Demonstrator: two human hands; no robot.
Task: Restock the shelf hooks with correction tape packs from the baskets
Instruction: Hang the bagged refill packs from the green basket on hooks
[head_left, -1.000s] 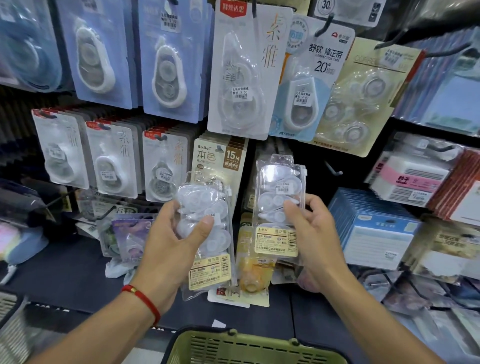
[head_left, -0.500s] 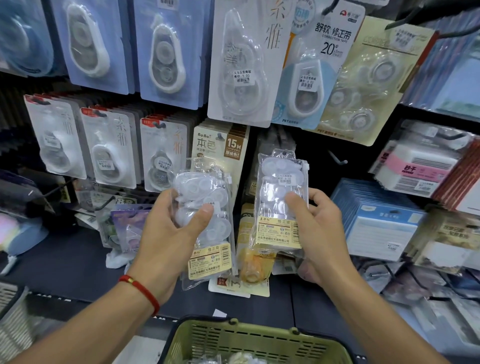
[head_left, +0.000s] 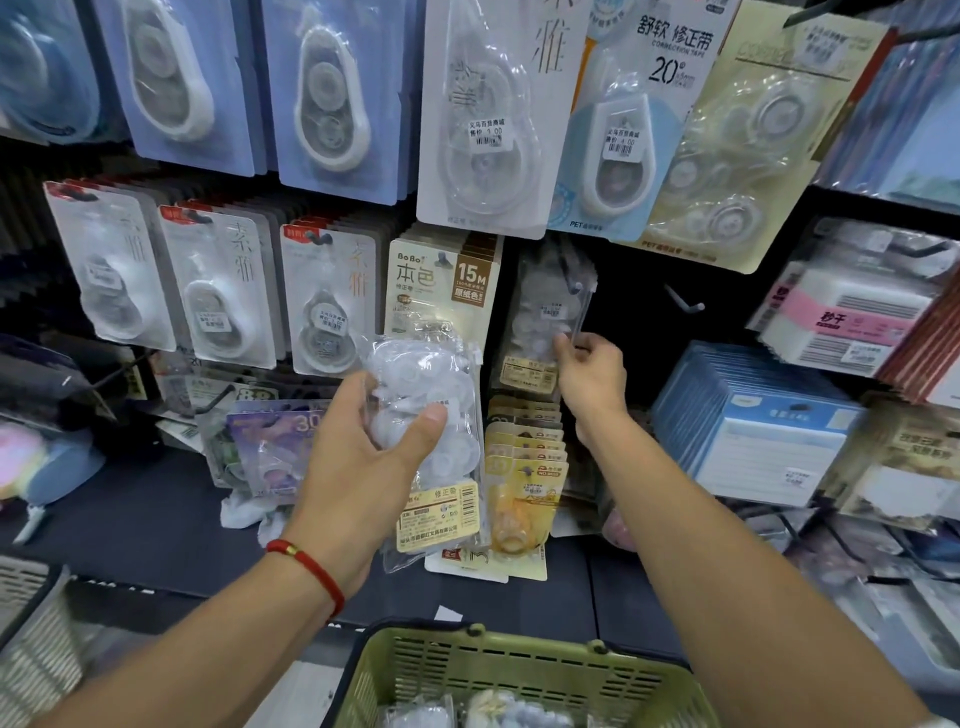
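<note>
Reach marks the change from half a second back: the right hand (head_left: 589, 376) has gone up and away from the left, carrying its clear correction tape pack (head_left: 550, 322) to a shelf hook (head_left: 575, 286), fingers pinching the pack's right edge; whether the hole is over the hook is too blurred to tell. The left hand (head_left: 358, 467) stays low, thumb and fingers wrapped round a stack of clear packs (head_left: 431, 441) with a yellow barcode label. Right of the raised pack an empty hook (head_left: 685, 301) juts into dark open space. Just left hangs a beige card (head_left: 441, 291) reading "BoBo" and "15M"; above, a pack (head_left: 623, 119) reads "CORRECTION TAPE" and "20". The green basket (head_left: 519, 670) sits below with more packs inside.
</note>
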